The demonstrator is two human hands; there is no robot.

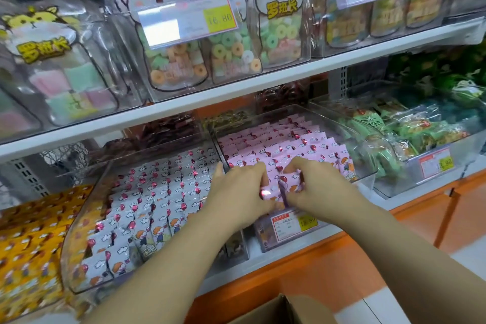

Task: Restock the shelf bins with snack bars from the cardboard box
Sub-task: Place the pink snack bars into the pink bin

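Note:
A clear bin (373,179) on the lower shelf holds rows of pink snack bars (286,144). Both hands reach into its front part. My left hand (242,192) and my right hand (313,187) grip a small bunch of pink bars (285,184) between them, fingers curled round the packs, at the front row of the bin. Left of it a second clear bin (79,231) is packed with white snack bars (157,192). A corner of the cardboard box (284,310) shows at the bottom edge; its inside is hidden.
A yellow-pack bin (31,244) stands far left and a green-pack bin (420,139) to the right. The upper shelf (236,92) carries bags of ring candy and marshmallows behind price tags. The orange cabinet front (302,276) lies below the shelf.

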